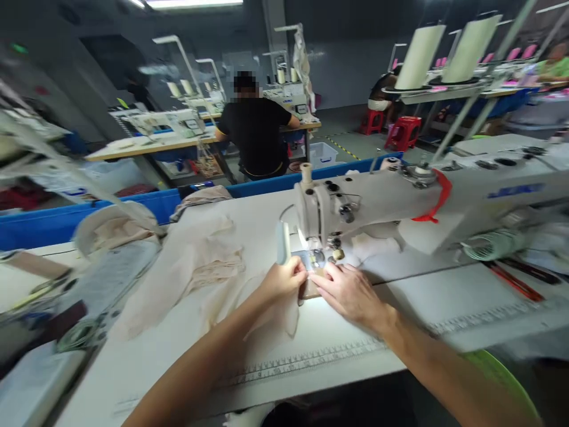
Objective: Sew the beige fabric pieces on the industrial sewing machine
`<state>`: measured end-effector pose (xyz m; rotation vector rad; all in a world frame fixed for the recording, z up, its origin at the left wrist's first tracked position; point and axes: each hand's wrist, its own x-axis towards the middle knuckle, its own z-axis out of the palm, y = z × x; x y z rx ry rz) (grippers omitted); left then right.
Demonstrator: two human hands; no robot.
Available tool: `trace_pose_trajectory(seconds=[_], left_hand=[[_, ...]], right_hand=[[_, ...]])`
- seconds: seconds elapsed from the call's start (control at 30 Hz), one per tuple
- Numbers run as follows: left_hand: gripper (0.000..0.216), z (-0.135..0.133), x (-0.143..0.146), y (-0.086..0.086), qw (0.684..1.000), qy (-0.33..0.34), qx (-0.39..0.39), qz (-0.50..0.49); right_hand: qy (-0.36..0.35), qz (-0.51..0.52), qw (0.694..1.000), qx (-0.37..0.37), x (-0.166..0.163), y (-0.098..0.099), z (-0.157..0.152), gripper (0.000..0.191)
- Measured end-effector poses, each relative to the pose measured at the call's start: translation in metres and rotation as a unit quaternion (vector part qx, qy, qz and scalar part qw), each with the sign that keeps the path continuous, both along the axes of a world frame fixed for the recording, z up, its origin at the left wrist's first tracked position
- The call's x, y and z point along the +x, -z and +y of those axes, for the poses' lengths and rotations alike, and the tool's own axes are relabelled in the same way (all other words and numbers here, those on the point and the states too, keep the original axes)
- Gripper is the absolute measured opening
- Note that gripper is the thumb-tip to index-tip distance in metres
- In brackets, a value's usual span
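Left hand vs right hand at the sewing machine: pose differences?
The left hand is curled over pale fabric, thumb against fingers; the right hand is flatter, fingers extended. The left hand points rightward, the right hand leftward. Both are bare and close together at the sewing machine.

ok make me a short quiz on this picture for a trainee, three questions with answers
1. True or false: the left hand and right hand are wide apart, at opposite ends of the table.
2. Which lies on the table to the left of the left hand?
a) a red stool
b) pale cloth
c) an orange-handled tool
3. What colour is the strip hanging on the machine?

Key: 1. False, they are close together at the machine's needle end. 2. b. 3. Red.
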<state>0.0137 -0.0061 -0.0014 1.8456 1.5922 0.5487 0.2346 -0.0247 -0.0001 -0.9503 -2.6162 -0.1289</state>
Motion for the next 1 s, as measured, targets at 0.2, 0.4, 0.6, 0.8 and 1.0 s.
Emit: trace_pose_trajectory(seconds=[0.2,0.4,0.6,0.8,1.0], left_hand=[[0.006,-0.001,0.004,-0.009,0.988,0.036,0.085,0.126],[0.013,-0.032,0.015,-0.008,0.923,0.129,0.258,0.256],[0.029,-0.059,0.016,0.013,0.858,0.161,0.407,0.269],[0.035,-0.055,0.008,0.017,0.848,0.153,0.452,0.23],[0.036,-0.039,0.006,0.019,0.839,0.17,0.442,0.268]], right_hand=[[-0.032,0.011,0.996,0.079,-0.002,0.013,0.008,0.03],[-0.03,0.014,0.996,0.081,-0.004,0.011,0.006,0.026],[-0.028,0.011,0.996,0.078,-0.003,0.011,0.006,0.024],[-0.005,-0.004,0.999,0.041,-0.004,0.004,0.003,0.025],[0.084,0.019,0.996,0.021,0.008,0.003,0.016,0.031]])
